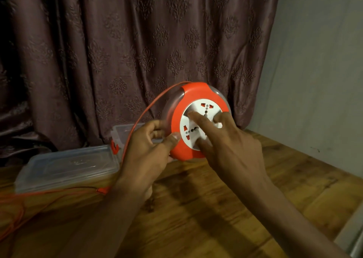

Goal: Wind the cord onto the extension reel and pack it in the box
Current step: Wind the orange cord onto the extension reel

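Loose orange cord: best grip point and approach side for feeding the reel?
Probably pinch the cord on the taut arc just left of the reel, coming from the left. That stretch hangs free in the air; the rest lies slack on the table. Both hands are busy with the reel.

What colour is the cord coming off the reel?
Orange, matching the reel housing. The cord shows best in the head view, the only one.

Wooden table (216, 208) — clear lid (66, 167), orange cord (49, 194)

Left hand (149, 147) grips reel (193, 100); right hand (233, 145) fingers (198, 118) on faceplate.
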